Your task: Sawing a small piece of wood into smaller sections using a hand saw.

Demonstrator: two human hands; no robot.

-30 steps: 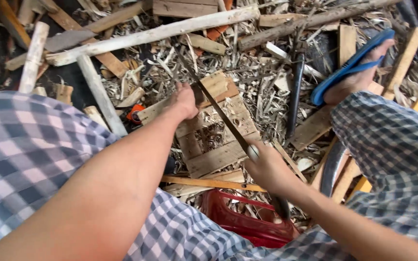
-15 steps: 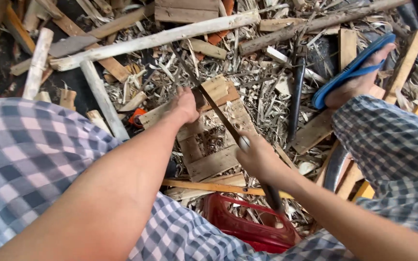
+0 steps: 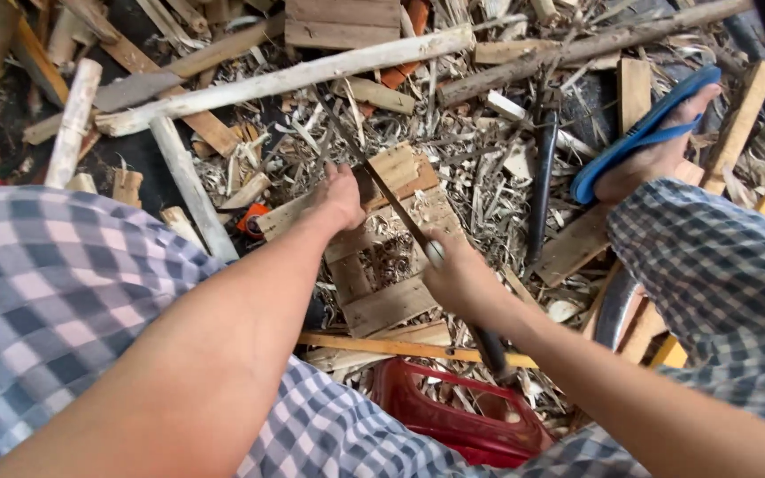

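1. Slatted pale wooden pallet piece [image 3: 382, 265] is seen in the head view lying flat on a ground littered with wood shavings and offcuts [image 3: 480, 150], directly in front of the person's knees.
2. Its upper left corner is pressed down by the left hand [image 3: 340, 196], whose fingers are curled over the edge of a slat.
3. A long narrow dark blade with a dark handle [image 3: 400, 217] is gripped by the right hand [image 3: 458, 279], which is clenched round the handle; the blade is laid slantwise across the pallet piece, its tip reaching past the left hand.
4. A red plastic crate [image 3: 467, 416] is seen just below the pallet piece, between the legs covered in blue-and-white checked cloth [image 3: 55, 292].
5. A foot in a blue flip-flop sandal [image 3: 644, 133] is rested on planks to the right, well apart from the hands.
6. A long pale debarked stick [image 3: 285, 81] is laid across the litter above the pallet piece.
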